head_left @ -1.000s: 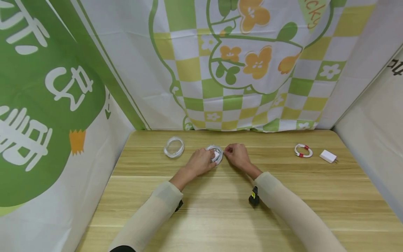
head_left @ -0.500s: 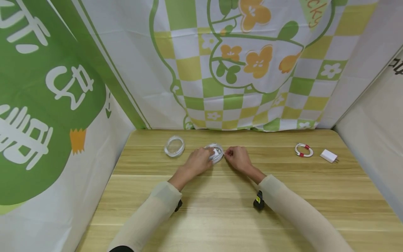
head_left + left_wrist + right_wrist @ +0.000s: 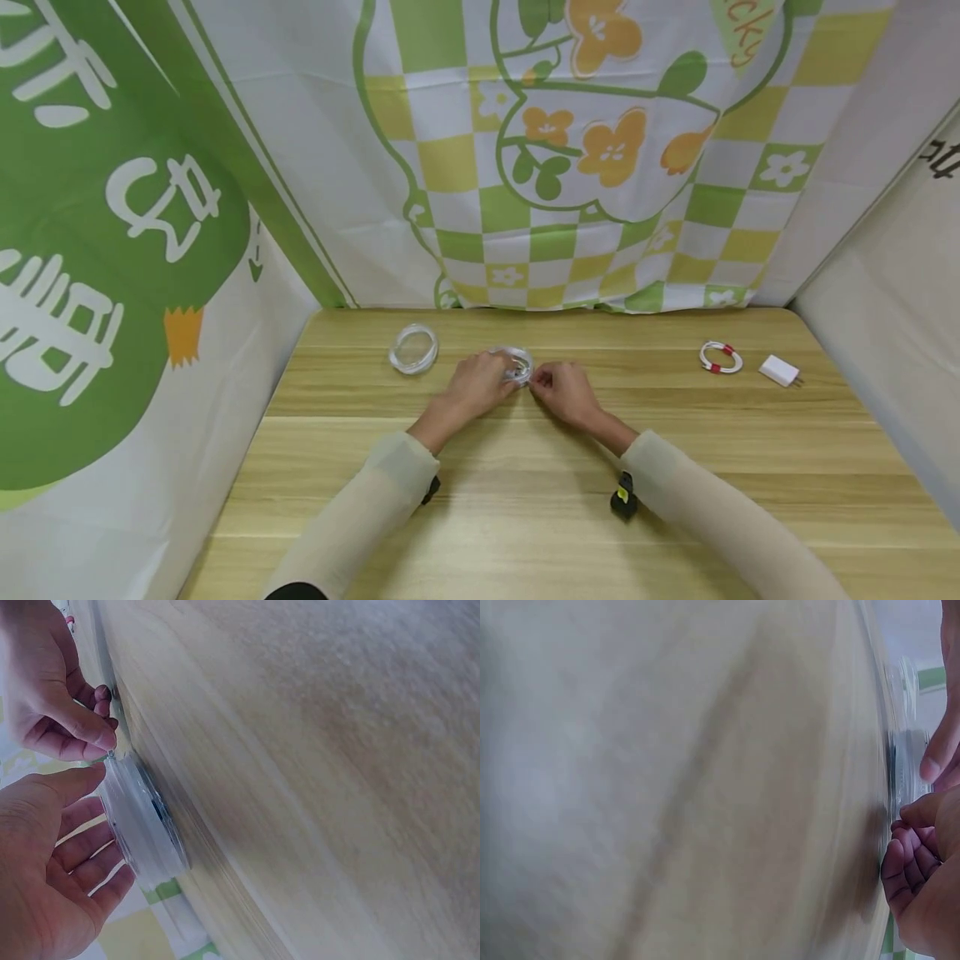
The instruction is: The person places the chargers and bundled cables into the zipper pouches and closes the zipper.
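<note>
A round coil of white cable (image 3: 521, 358), with a clear, shiny edge, stands on the table between both hands. My left hand (image 3: 477, 385) holds it from the left. In the left wrist view, the thumb lies at the top of the coil (image 3: 139, 817) and the other fingers curve along its side. My right hand (image 3: 566, 392) is at the coil's right edge, thumb and forefinger pinched together on a small, thin end of the cable. Its remaining fingers are curled in, as the right wrist view shows. The palm of the left hand hides part of the coil in the head view.
A clear plastic ring-shaped piece (image 3: 414, 349) lies to the left on the wooden table (image 3: 480, 517). Over at the right are a small white cable loop with red ties (image 3: 722, 357) and a white charger plug (image 3: 780, 370). A patterned curtain (image 3: 555, 242) hangs behind the table.
My right hand has moved slightly down along the coil's right edge, towards me. The left hand stays on the coil, and the white piece seen inside it earlier is now mostly covered.
</note>
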Tool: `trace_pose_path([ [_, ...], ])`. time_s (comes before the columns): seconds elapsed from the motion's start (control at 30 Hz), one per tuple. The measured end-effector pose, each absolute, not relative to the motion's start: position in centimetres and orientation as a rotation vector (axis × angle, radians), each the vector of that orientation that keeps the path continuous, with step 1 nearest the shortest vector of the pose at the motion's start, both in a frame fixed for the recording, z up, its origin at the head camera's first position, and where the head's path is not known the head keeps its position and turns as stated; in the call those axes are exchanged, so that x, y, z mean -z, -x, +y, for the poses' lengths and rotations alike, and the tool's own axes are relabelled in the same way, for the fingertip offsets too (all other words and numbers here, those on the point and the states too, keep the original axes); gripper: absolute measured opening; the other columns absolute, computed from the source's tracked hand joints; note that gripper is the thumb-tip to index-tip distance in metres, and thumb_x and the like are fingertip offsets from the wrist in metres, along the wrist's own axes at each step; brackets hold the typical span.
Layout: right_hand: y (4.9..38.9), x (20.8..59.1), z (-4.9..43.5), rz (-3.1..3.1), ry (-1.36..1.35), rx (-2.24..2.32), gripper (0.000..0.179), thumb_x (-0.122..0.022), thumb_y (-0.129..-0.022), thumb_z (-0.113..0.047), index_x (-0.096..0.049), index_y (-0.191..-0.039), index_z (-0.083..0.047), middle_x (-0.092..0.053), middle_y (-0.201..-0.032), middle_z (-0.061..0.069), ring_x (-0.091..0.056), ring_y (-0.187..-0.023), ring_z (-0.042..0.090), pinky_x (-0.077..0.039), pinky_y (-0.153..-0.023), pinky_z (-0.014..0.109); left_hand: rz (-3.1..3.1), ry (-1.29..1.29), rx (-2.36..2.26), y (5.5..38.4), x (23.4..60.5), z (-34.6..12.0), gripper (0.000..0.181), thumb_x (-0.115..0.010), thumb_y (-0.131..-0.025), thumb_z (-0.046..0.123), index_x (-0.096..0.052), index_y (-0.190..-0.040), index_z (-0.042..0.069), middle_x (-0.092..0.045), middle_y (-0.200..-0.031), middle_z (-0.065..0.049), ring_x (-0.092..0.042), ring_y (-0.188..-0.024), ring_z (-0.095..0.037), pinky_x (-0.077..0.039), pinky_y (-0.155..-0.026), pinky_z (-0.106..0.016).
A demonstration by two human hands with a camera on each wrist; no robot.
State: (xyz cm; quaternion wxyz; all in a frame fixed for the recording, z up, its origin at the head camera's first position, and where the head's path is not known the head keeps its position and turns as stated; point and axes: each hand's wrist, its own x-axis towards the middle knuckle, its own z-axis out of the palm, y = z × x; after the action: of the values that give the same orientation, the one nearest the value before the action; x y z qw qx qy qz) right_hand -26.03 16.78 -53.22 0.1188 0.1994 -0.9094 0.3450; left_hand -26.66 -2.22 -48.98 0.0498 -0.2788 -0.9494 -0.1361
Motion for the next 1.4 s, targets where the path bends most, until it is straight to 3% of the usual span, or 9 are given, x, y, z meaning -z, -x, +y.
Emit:
trace_pose_path([
  [0.27,25.0,53.3,16.3,-2.667,-0.572,-1.041,0.004,-0.074,-0.081,-0.009,-0.074,-0.078,-0.006,-0.069,-0.069,-0.002,-0.060,-0.060,0.005,-0.051,-0.056,0.021,-2.849,0.912,0.334,26.7,49.1,-2.1,0.022,-0.075,-0.087,0.030,-0.077,-0.107,0.021,-0.072,-0.108,0.000,-0.069,-0.090,-0.024,-0.057,-0.069,-0.039],
  [0.57,25.0,53.2,16.8,-2.683,-0.578,-1.044,0.005,-0.075,-0.083,-0.011,-0.075,-0.080,-0.007,-0.070,-0.072,-0.001,-0.060,-0.062,0.005,-0.051,-0.058,0.021,-2.784,0.948,0.243,26.7,49.7,-2.1,0.019,-0.074,-0.087,0.031,-0.078,-0.101,0.020,-0.071,-0.100,0.000,-0.068,-0.082,-0.025,-0.056,-0.065,-0.037],
  [0.9,26.3,53.0,17.6,-2.709,-0.523,-0.987,0.006,-0.076,-0.084,-0.011,-0.074,-0.079,-0.009,-0.070,-0.071,-0.001,-0.061,-0.063,0.007,-0.051,-0.058,0.024,-2.723,0.976,0.185,26.7,49.8,-2.1,0.013,-0.075,-0.087,0.030,-0.080,-0.093,0.020,-0.071,-0.097,-0.001,-0.067,-0.078,-0.025,-0.056,-0.062,-0.038],
  [1.4,28.4,52.9,17.7,-2.724,-0.400,-0.963,0.006,-0.075,-0.084,-0.012,-0.076,-0.079,-0.009,-0.071,-0.072,0.000,-0.061,-0.064,0.012,-0.051,-0.061,0.031,-2.707,1.001,0.202,26.8,50.0,-2.2,0.012,-0.076,-0.085,0.027,-0.080,-0.093,0.019,-0.072,-0.096,-0.001,-0.068,-0.082,-0.024,-0.057,-0.065,-0.037],
])
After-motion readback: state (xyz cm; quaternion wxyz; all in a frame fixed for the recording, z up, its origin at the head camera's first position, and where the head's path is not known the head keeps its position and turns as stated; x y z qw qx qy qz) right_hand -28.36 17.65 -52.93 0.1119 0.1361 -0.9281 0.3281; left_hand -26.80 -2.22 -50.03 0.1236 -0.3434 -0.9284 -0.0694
